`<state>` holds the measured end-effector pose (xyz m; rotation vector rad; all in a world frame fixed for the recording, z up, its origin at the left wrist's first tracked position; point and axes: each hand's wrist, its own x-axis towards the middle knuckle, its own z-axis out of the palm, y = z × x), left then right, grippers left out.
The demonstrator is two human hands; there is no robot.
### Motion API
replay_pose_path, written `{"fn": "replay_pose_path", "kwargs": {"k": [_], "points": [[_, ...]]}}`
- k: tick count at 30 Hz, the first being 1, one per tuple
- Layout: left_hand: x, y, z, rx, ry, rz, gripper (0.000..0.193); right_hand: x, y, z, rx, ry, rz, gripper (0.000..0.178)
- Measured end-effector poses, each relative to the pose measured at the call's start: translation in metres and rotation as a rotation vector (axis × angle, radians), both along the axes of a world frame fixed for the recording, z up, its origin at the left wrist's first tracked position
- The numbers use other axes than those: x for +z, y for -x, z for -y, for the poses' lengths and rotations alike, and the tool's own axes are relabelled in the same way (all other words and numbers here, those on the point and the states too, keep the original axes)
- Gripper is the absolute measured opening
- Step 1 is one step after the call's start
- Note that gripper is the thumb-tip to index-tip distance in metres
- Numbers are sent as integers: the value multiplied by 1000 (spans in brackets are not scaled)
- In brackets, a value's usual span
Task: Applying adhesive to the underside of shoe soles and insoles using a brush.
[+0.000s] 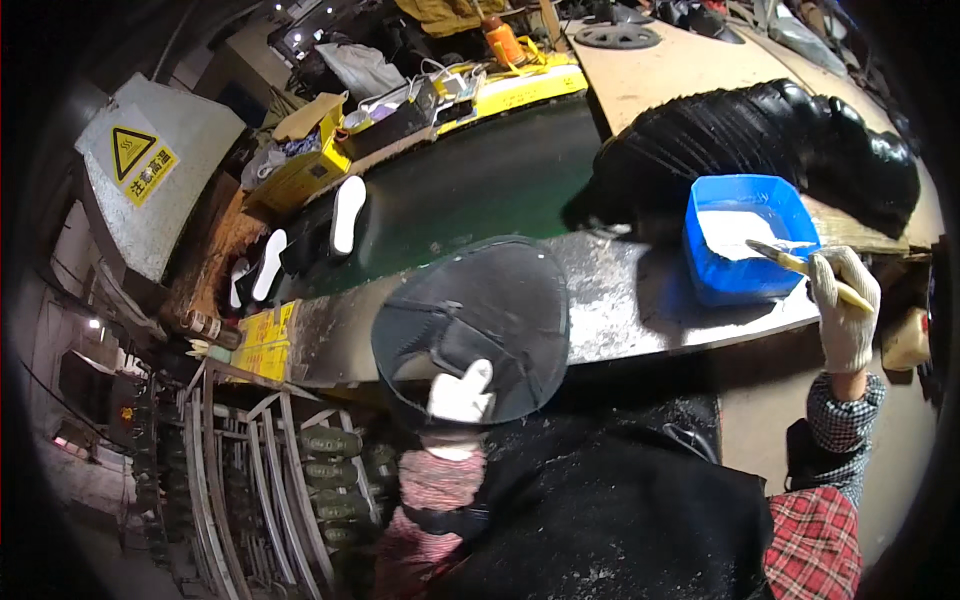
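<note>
Black, dark rubbery shoe upper (480,320) sits at frame centre, gripped by the white-gloved left hand (460,395). At right, the gloved right hand (845,310) grasps a yellow-handled brush (800,262) whose bristles dip into white glue in the blue plastic tub (745,240) on the steel bench edge (620,300). Judging by this, load the bristles lightly and keep the upper steady.

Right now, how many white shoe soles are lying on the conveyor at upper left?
3: one large sole on the green belt, two lower left near its end. Clutter may hide others.
</note>
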<state>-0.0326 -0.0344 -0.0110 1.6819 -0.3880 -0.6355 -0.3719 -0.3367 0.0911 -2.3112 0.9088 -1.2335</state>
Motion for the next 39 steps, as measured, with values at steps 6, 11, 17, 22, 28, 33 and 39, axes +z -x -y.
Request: {"fn": "replay_pose_path", "kwargs": {"k": [6, 11, 17, 22, 28, 33, 39], "points": [[-20, 34, 9, 24, 193, -373, 35, 6, -155, -82, 796, 107, 87, 27], [-8, 32, -12, 183, 142, -109, 19, -35, -194, -68, 679, -684, 341, 26], [-16, 22, -9, 119, 226, -178, 15, -37, -166, -76, 518, -799, 299, 21], [-16, 28, 0, 89, 271, -191, 14, 40, -251, -127, 1155, -645, -372, 29], [15, 5, 5, 9, 277, -145, 17, 29, -202, -167, 1316, 203, 30, 36], [39, -20, 16, -119, 241, -316, 21, -30, -143, -87, 1005, -784, -196, 15], [25, -6, 4, -101, 343, -533, 18, -24, -115, -95, 937, -276, -24, 12]]}}
